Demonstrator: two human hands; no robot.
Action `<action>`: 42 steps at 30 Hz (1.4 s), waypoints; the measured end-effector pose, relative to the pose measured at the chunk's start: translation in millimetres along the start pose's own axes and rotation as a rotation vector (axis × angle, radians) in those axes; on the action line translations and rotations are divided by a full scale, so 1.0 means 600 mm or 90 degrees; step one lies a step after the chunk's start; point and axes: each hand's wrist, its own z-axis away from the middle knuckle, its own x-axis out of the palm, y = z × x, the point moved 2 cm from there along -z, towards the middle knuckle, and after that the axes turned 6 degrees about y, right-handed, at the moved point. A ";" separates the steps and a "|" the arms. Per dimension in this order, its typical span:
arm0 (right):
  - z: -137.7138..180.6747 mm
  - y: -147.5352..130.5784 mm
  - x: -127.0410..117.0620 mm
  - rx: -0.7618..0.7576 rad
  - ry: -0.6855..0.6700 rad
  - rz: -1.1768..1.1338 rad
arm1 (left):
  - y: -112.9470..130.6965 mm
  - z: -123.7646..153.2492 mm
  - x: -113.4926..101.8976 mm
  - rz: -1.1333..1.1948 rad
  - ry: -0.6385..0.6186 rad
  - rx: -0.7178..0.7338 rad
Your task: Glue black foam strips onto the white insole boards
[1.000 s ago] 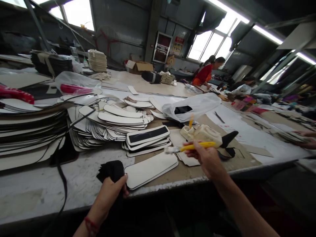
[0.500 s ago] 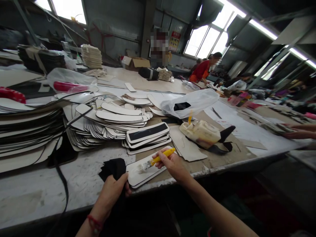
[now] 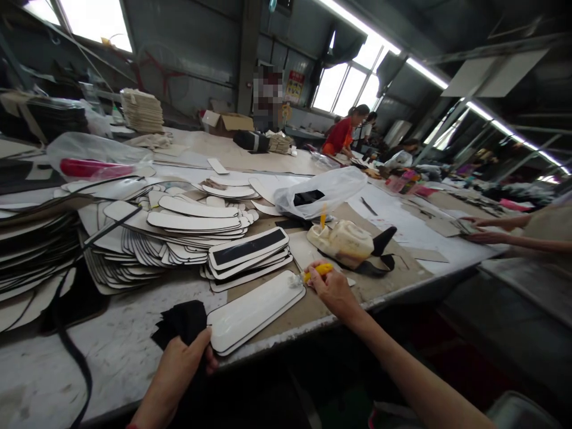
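My right hand (image 3: 334, 293) is closed around the yellow handle of a flat paintbrush (image 3: 319, 272), whose bristles touch the far right end of a white panel (image 3: 254, 311). This long, round-cornered panel lies on another like it at the table's front edge, its surface shiny in places. At its near left end, my left hand (image 3: 181, 360) is closed on a bunch of black fabric pieces (image 3: 179, 322), the thumb by the panel's edge. Just behind lies a small stack of similar panels, the top one bearing a black strip (image 3: 250, 245).
A cut-open plastic jug (image 3: 351, 243) with a yellow stick in it stands right of the panels, near a clear plastic bag (image 3: 330, 189). Many curved white pieces (image 3: 192, 220) are piled at left. A co-worker's hands (image 3: 487, 231) handle flat pieces at right.
My right hand has swept the brush from the panel's left part to its far right end. My left hand keeps its hold on the black fabric. The camera view has shifted.
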 end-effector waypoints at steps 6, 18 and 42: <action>0.021 -0.061 -0.036 -0.069 0.020 0.053 | 0.009 0.006 -0.014 0.010 0.029 0.012; 0.106 -0.214 0.101 -0.008 -0.443 -0.283 | 0.061 0.135 -0.019 0.237 -0.168 -0.021; 0.110 -0.129 0.076 -0.029 -0.251 -0.150 | 0.013 0.137 -0.018 0.166 -0.078 -0.140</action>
